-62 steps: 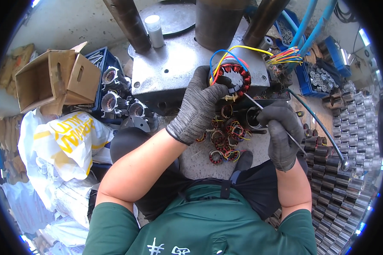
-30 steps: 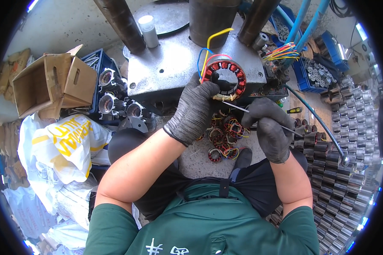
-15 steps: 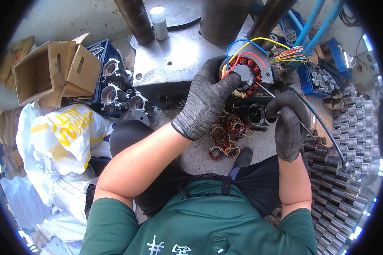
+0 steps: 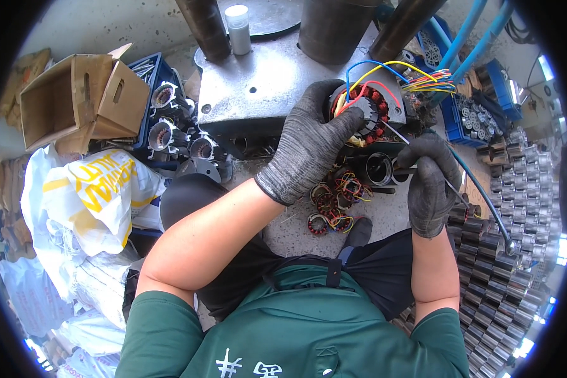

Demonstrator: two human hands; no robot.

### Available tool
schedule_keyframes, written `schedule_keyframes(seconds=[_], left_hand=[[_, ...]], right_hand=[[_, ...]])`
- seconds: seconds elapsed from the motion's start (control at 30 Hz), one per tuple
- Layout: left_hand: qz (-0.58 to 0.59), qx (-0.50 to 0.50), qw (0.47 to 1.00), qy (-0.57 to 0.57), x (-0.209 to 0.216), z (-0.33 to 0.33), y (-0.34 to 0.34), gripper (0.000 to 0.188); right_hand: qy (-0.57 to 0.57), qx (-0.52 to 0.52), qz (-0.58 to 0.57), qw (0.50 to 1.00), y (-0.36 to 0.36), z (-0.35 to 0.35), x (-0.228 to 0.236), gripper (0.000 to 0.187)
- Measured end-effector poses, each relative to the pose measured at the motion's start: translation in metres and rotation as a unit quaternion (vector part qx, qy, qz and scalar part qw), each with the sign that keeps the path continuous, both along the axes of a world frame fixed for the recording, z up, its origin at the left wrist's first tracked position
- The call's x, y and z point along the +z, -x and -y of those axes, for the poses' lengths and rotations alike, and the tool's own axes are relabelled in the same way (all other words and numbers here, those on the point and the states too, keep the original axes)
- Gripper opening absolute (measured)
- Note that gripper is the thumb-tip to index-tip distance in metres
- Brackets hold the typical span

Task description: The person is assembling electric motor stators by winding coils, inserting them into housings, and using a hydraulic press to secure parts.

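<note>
A motor stator with red-brown windings is held in my gloved left hand at the front edge of a metal press plate. My left thumb lies across its face, beside blue, yellow and red lead wires that arch up and to the right. My gloved right hand is closed around a thin metal rod. The rod's upper end meets the stator's right edge; its lower end sticks out below my fist. The stator's left side is hidden by my left hand.
Several wound stators lie on the floor below the press plate. Stacked metal cylinders fill the right side. A cardboard box, metal housings and white bags stand left. A dark hose hangs right.
The view has shifted slightly. Both hands keep their grips, with the stator and the rod in nearly the same place against each other.
</note>
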State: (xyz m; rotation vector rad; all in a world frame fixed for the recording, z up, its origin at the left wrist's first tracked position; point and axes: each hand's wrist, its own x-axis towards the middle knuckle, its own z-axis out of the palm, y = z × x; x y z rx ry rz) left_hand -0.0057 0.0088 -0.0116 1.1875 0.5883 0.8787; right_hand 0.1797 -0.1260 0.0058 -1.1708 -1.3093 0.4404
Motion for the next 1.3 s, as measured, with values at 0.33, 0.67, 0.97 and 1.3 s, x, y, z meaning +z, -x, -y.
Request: schedule_keyframes(seconds=[0.33,0.67,0.97,1.3], left_hand=[[-0.025,0.006,0.999,-0.036,0.002,0.002,0.001,0.055],[0.003,-0.041,0.998,0.039,-0.005,-0.003,0.006,0.055],[-0.009,-0.035,0.998,0.049,0.003,0.000,0.006,0.054],[0.007,-0.002,1.000,0.018,0.004,0.005,-0.001,0.065]], right_hand=[[0.015,0.013,0.018,1.000,-0.001,-0.001,0.004,0.028],[0.041,0.093,-0.116,0.988,-0.012,-0.004,0.009,0.038],[0.045,0.118,-0.076,0.989,-0.020,0.000,0.011,0.037],[0.011,0.045,0.149,0.988,-0.006,0.004,0.022,0.022]])
